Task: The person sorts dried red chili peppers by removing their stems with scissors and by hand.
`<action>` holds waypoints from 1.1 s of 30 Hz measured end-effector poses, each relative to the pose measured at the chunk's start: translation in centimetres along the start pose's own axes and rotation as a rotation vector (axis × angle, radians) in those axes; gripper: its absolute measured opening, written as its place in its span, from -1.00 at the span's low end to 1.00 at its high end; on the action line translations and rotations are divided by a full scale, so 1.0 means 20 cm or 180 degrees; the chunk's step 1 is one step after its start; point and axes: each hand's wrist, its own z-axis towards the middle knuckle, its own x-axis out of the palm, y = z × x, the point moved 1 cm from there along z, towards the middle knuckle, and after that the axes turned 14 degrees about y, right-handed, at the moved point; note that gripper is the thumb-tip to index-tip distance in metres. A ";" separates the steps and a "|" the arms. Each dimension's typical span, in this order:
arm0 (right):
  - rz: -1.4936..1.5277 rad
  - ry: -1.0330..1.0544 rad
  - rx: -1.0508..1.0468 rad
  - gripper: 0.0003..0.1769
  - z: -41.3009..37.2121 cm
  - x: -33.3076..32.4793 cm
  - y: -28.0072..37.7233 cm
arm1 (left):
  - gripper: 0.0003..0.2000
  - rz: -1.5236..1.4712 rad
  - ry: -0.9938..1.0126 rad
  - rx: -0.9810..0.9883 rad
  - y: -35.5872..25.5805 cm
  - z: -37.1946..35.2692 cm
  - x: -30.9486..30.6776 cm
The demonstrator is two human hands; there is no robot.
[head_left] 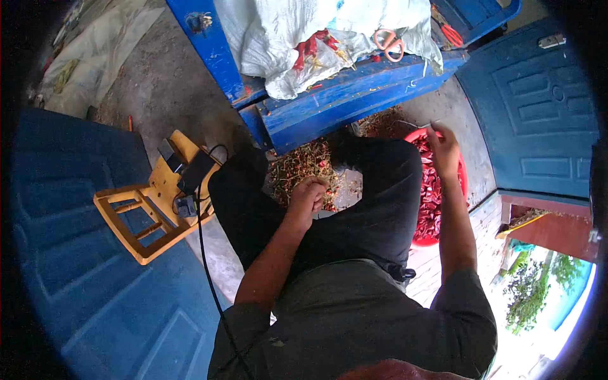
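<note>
My left hand [308,195] is between my knees, above a floor pile of stems and small red bits [303,166]. Its fingers are curled together, and what they may hold is too small to make out. Over the upper edge of a red basin [464,183] is my right hand [444,144], its fingertips pinched at the end of a thin, pale, wire-like piece [411,124]. Dark red dried chillies [429,199] fill the basin beside my right knee.
A blue bench [354,95] ahead bears white sacking [272,38], some red chillies [310,49], pink-handled scissors [389,45] and red-handled scissors [451,34]. A wooden chair [144,250] with devices and a black cable stands left. Blue doors flank both sides.
</note>
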 end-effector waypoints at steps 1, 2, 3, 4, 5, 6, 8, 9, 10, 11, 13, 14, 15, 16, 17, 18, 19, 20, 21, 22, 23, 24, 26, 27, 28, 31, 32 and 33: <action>0.0258 0.0069 -0.0160 -0.66 0.13 0.07 0.15 | -0.90 -0.0075 0.0034 -0.0008 -0.01 0.00 -0.02; 0.0516 0.0142 -0.0320 -0.64 0.25 0.15 0.30 | -0.90 -0.0152 0.0067 -0.0016 -0.01 0.00 -0.03; 0.0453 0.0245 -0.0530 -0.62 0.37 0.19 0.48 | -0.92 -0.0275 -0.0028 0.0079 0.00 0.00 -0.03; 0.0389 0.0345 -0.0739 -0.60 0.47 0.24 0.63 | -0.92 -0.0273 -0.0041 0.0094 -0.01 -0.01 -0.03; 0.0233 0.0347 -0.0801 -0.56 0.59 0.33 0.71 | -0.92 -0.0254 -0.0094 0.0122 -0.01 -0.02 -0.04; 0.0074 0.0346 -0.0861 -0.52 0.71 0.41 0.77 | -0.92 -0.0235 -0.0142 0.0149 -0.02 -0.03 -0.05; -0.0624 0.0051 -0.1119 -0.49 0.88 0.54 0.86 | -0.92 -0.0316 -0.0096 0.0222 -0.01 -0.04 -0.09; -0.0630 0.0052 -0.1139 -0.49 0.92 0.58 0.89 | -0.92 -0.0364 -0.0126 0.0289 -0.02 -0.05 -0.10; -0.0706 0.0201 -0.1097 -0.50 0.96 0.62 0.91 | -0.92 -0.0420 -0.0152 0.0356 -0.03 -0.05 -0.10; -0.0794 0.0352 -0.1052 -0.52 0.99 0.64 0.93 | -0.92 -0.0460 -0.0178 0.0359 -0.04 -0.06 -0.11; -0.0746 0.0476 -0.1143 -0.52 1.03 0.67 0.91 | -0.92 -0.0486 -0.0216 0.0402 -0.06 -0.06 -0.10; -0.0667 0.0589 -0.1219 -0.53 1.04 0.68 0.88 | -0.92 -0.0481 -0.0266 0.0438 -0.07 -0.07 -0.09; -0.0696 0.0594 -0.1209 -0.53 1.04 0.69 0.85 | -0.92 -0.0503 -0.0247 0.0426 -0.08 -0.07 -0.08; -0.0654 0.0592 -0.1200 -0.55 1.03 0.69 0.83 | -0.92 -0.0455 -0.0212 0.0408 -0.09 -0.07 -0.07; -0.0603 0.0589 -0.1185 -0.58 1.03 0.69 0.80 | -0.92 -0.0400 -0.0180 0.0385 -0.10 -0.08 -0.07; -0.0614 0.0581 -0.1167 -0.58 1.02 0.70 0.78 | -0.92 -0.0399 -0.0164 0.0369 -0.09 -0.07 -0.07; -0.0011 0.0751 -0.0997 -0.62 1.01 0.70 0.75 | -0.92 -0.0428 -0.0116 0.0338 -0.08 -0.06 -0.07; 0.0599 0.0914 -0.0821 -0.66 1.00 0.70 0.73 | -0.92 -0.0453 -0.0072 0.0306 -0.08 -0.06 -0.07; 0.0602 0.0900 -0.0804 -0.66 0.99 0.68 0.70 | -0.92 -0.0442 -0.0063 0.0289 -0.07 -0.06 -0.07; 0.1084 0.0873 -0.0874 -0.71 0.94 0.64 0.72 | -0.92 -0.0432 -0.0089 0.0277 -0.06 -0.06 -0.07; 0.1562 0.0839 -0.0947 -0.76 0.89 0.61 0.71 | -0.91 -0.0424 -0.0110 0.0268 -0.06 -0.06 -0.07; 0.1560 0.0814 -0.0938 -0.76 0.85 0.58 0.70 | -0.91 -0.0409 -0.0092 0.0256 -0.05 -0.06 -0.07; 0.1802 0.0707 -0.0832 -0.79 0.76 0.50 0.67 | -0.91 -0.0303 -0.0102 0.0280 -0.05 -0.06 -0.07; 0.2170 0.0752 -0.0636 -0.79 0.71 0.47 0.65 | -0.91 -0.0284 -0.0083 0.0260 -0.04 -0.05 -0.07; 0.2171 0.0710 -0.0619 -0.79 0.65 0.43 0.65 | -0.91 -0.0294 -0.0129 0.0273 -0.03 -0.05 -0.07; 0.2369 0.0734 -0.0668 -0.83 0.51 0.33 0.62 | -0.92 -0.0253 -0.0110 0.0227 0.00 -0.02 -0.07; 0.2382 0.0683 -0.0638 -0.83 0.47 0.30 0.60 | -0.92 -0.0236 -0.0090 0.0202 0.01 -0.03 -0.07; 0.2698 0.0784 -0.0572 -0.82 0.44 0.29 0.60 | -0.90 -0.0183 -0.0069 0.0173 0.02 -0.03 -0.07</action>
